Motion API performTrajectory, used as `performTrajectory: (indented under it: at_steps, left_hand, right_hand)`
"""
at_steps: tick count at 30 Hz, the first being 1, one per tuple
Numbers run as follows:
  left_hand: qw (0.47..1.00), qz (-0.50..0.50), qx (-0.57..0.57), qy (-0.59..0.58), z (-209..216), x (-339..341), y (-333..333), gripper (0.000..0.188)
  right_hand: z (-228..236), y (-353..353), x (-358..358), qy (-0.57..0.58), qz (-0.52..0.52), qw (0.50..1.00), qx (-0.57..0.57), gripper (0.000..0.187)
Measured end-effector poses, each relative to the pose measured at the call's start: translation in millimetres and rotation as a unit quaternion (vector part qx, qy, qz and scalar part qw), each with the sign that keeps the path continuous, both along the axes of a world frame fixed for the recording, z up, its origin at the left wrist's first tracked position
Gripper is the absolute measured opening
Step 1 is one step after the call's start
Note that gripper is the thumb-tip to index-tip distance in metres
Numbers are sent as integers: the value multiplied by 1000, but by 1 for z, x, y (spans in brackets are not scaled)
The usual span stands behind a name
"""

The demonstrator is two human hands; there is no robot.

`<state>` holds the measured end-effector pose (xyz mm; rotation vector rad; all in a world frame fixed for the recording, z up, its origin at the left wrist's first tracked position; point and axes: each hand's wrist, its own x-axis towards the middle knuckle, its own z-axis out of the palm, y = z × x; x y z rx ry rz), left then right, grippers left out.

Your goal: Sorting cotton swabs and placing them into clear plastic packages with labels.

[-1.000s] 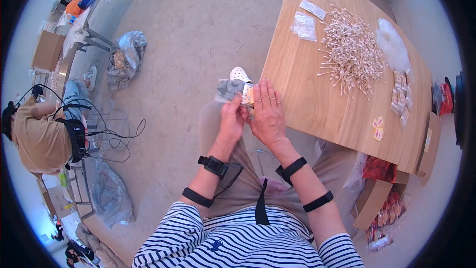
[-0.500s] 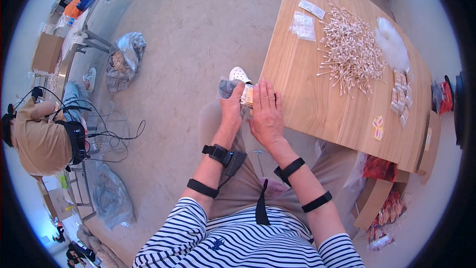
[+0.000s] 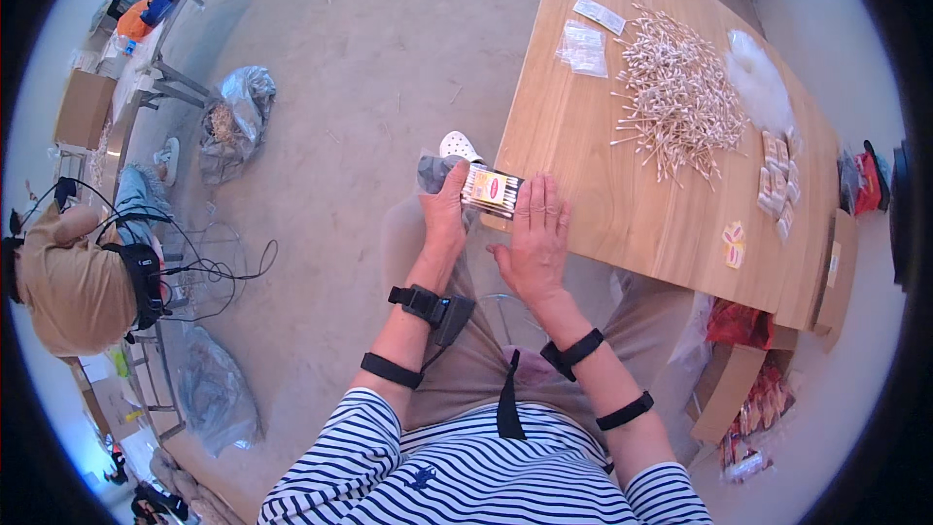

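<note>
A clear pack of cotton swabs (image 3: 491, 189) with a yellow and red label lies in the grip of my left hand (image 3: 445, 209), just off the table's near left corner. Grey plastic film (image 3: 436, 171) sticks out past the left thumb. My right hand (image 3: 537, 241) is held flat with the fingers stretched out, its index finger beside the right end of the pack; whether it touches the pack I cannot tell. Farther off on the wooden table (image 3: 554, 136) a large heap of loose cotton swabs (image 3: 680, 87) is spread out.
Clear bags (image 3: 583, 48), a small white packet (image 3: 599, 15), white fluffy material (image 3: 758, 83), several filled swab packs (image 3: 777, 180) and yellow labels (image 3: 733, 244) lie on the table. Cardboard boxes (image 3: 727, 394) stand below right. Another person (image 3: 78, 282) sits at left near plastic sacks (image 3: 238, 122).
The pack's label has turned into view, and more of the pack shows between my hands. My right hand has shifted slightly right and down, with its fingers more spread.
</note>
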<state>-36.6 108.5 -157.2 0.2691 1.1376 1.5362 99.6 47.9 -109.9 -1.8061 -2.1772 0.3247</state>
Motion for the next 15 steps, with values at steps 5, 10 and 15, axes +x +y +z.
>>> performTrajectory:
  at_steps: [5,10,15]
  left_hand:
    - [1000,6,-1,-5,0,3,1,24]
    - [1000,21,13,0,0,4,1,21]
    - [1000,20,16,6,2,4,0,21]
  right_hand:
    - [0,1,-7,-19,-20,999,-17,111]
    - [2,2,-9,-29,-22,999,-25,111]
    - [1,4,-9,-70,-11,997,-14,106]
